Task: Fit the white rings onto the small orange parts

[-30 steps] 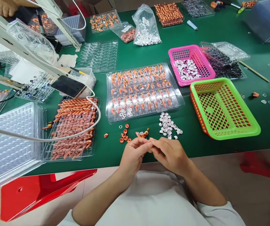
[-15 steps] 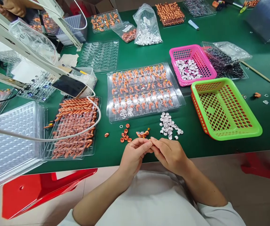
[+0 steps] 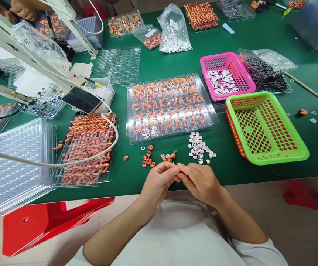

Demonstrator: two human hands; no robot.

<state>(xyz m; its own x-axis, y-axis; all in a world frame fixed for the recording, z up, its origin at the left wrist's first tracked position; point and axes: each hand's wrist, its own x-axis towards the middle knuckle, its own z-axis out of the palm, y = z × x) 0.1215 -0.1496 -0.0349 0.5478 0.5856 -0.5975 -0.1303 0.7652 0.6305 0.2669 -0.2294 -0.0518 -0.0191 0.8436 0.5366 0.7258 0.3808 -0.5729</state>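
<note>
My left hand [image 3: 160, 183] and my right hand [image 3: 200, 181] meet fingertip to fingertip at the table's front edge. Both are closed in a pinch, and whatever lies between the fingers is hidden. Just beyond them are a few curved orange parts with a yellow tip [image 3: 169, 156]. Left of those lies a small group of orange cup-shaped pieces [image 3: 147, 159], with a white ring [image 3: 143, 148] nearby. To the right spreads a pile of round white caps [image 3: 199, 146]. Behind everything, a clear blister tray [image 3: 211, 116] holds rows of orange parts and some loose white rings.
A green basket [image 3: 286, 157] and a pink basket [image 3: 250, 87] with white pieces stand at right. On the left are a filled tray of orange parts [image 3: 88, 162], stacked clear trays [image 3: 17, 155], a phone [image 3: 81, 100] and a white cable [image 3: 116, 138]. A red stool [image 3: 26, 229] sits below.
The fingertips have shifted very slightly against each other; both hands stay pinched together in the same place. The objects on the table have not moved.
</note>
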